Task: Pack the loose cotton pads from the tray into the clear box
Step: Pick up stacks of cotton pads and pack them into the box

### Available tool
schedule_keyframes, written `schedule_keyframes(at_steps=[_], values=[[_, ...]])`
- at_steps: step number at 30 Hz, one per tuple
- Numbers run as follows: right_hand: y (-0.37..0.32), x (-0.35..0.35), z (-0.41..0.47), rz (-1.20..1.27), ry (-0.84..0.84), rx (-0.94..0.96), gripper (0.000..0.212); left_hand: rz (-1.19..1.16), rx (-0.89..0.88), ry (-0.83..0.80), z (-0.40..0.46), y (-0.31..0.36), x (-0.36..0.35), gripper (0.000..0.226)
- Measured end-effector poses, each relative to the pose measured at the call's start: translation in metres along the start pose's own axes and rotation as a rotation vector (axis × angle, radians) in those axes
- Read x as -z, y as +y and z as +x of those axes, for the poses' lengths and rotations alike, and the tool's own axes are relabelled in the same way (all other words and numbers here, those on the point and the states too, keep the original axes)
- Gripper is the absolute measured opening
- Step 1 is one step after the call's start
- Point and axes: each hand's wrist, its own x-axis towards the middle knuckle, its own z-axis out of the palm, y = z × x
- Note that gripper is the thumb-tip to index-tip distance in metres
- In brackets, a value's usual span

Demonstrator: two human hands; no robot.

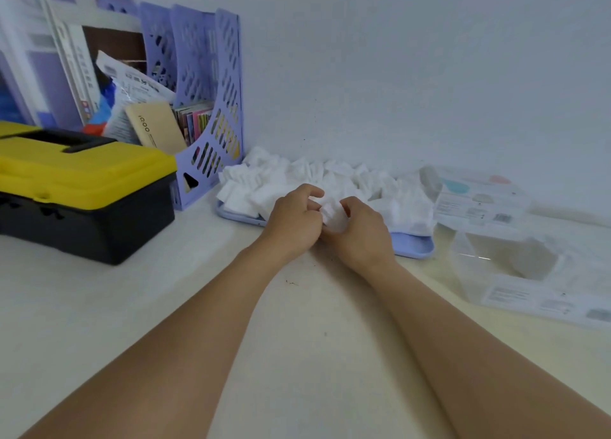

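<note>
Both hands, left hand (295, 218) and right hand (360, 230), curl together around a small stack of cotton pads (332, 214) over the tray (413, 245).

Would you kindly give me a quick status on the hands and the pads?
Left hand and right hand both gripping one small stack over the tray. Pads mostly still heaped there. Box open at right, path clear.

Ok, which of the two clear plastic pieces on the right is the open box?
The nearer clear plastic box, open on top with a hollow inside. The printed clear lid behind it lies flat.
</note>
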Motion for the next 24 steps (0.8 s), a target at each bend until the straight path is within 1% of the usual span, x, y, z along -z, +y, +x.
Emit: schedule_keyframes(at_steps=[1,2,4,5,8,9,10,11,13,14,16,17,20,21,23,24], values=[[0.001,-0.001,0.000,0.000,0.020,0.009,0.035,-0.049,0.008,-0.012,0.000,0.001,-0.002,0.047],[0.002,-0.001,0.000,-0.003,0.036,0.017,0.033,-0.083,0.012,-0.024,-0.001,0.003,-0.003,0.046],[0.005,0.001,0.000,0.000,0.070,0.051,0.040,-0.133,0.017,-0.038,-0.002,0.005,-0.005,0.047],[0.006,0.002,0.001,0.027,0.097,0.063,0.038,-0.154,0.011,-0.040,-0.003,0.005,-0.005,0.048],[0.004,0.012,0.001,0.188,0.262,0.048,0.022,-0.251,-0.077,0.029,-0.002,0.007,-0.006,0.045],[0.003,0.018,0.001,0.277,0.289,0.030,0.016,-0.304,-0.102,0.060,-0.002,0.010,-0.006,0.043],[0.002,0.025,0.001,0.421,0.248,0.001,0.010,-0.381,-0.116,0.075,-0.002,0.013,-0.005,0.043],[-0.001,0.032,0.001,0.609,0.133,-0.041,0.008,-0.475,-0.104,0.064,-0.003,0.016,-0.004,0.045],[-0.003,0.044,-0.003,0.939,-0.163,-0.134,0.020,-0.645,-0.012,-0.043,-0.004,0.022,-0.003,0.047],[-0.003,0.047,-0.005,0.981,-0.248,-0.136,0.023,-0.696,0.047,-0.115,-0.006,0.024,-0.003,0.046],[-0.004,0.047,-0.009,0.890,-0.272,-0.098,0.024,-0.743,0.133,-0.218,-0.011,0.026,-0.007,0.035],[-0.005,0.045,-0.012,0.832,-0.258,-0.088,0.022,-0.749,0.156,-0.235,-0.014,0.026,-0.009,0.031],[-0.010,0.034,-0.017,0.695,-0.254,-0.080,0.019,-0.789,0.188,-0.222,-0.018,0.024,-0.015,0.032],[-0.013,0.031,-0.018,0.669,-0.242,-0.087,0.029,-0.813,0.202,-0.217,-0.018,0.025,-0.015,0.033],[-0.016,0.025,-0.018,0.620,-0.136,-0.068,0.070,-0.835,0.219,-0.226,-0.016,0.027,-0.015,0.034],[-0.019,0.025,-0.019,0.582,-0.089,-0.042,0.081,-0.817,0.213,-0.259,-0.017,0.027,-0.016,0.035]])
